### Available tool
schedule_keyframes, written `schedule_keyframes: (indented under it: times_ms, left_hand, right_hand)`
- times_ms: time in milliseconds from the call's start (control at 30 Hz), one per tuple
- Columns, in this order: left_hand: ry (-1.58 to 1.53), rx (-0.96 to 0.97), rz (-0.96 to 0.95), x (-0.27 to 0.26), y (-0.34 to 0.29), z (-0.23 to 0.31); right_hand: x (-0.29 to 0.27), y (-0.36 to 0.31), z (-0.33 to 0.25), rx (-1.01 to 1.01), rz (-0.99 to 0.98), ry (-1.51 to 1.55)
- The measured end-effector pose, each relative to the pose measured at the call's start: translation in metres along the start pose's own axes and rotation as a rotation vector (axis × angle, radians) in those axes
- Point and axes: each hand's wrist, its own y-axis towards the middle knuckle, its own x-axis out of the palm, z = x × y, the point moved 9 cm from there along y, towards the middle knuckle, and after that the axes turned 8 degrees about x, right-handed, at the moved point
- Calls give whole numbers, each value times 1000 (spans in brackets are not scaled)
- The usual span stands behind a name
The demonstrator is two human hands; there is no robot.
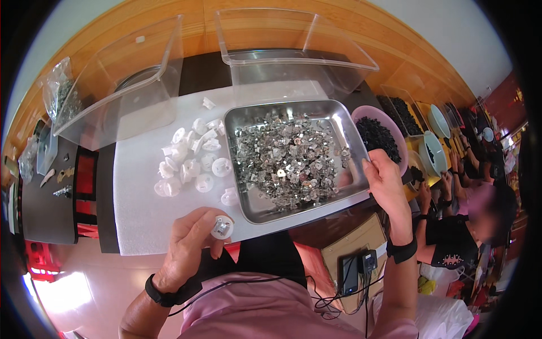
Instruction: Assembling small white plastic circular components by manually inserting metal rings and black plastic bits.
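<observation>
My left hand (195, 234) is closed on a round white plastic fitting (222, 227) with small metal pieces set in its face, held at the near edge of the white foam sheet (138, 186). My right hand (385, 178) grips the right rim of a rectangular steel tray (257, 212). Heaped inside the tray are many small silvery metal parts (288, 158). Left of it, a loose group of similar white plastic fittings (189, 166) lies on the foam, some face up and some on their sides.
Two clear plastic bins (127, 85) (293, 59) stand behind. A pink bowl (398, 133) of black parts sits right of the tray. Several people (463, 226) work farther right. A cardboard box (355, 243) with a black device and cables is below the table edge.
</observation>
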Motion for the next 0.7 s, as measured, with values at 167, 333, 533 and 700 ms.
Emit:
schedule_keyframes:
  times_ms: [167,333,533,700]
  left_hand:
    - [-10,-1,-44,-5,-2,-3]
    - [-27,-32,35,-9,0,1]
    - [-173,65,-13,-11,-6,14]
    - [58,43,50,-41,-11,28]
  right_hand:
    - [3,2,1,-7,-7,28]
    - [3,-3,-6,55,-48,123]
    - [7,-1,-4,5,-82,46]
    - [9,-2,2,37,-94,25]
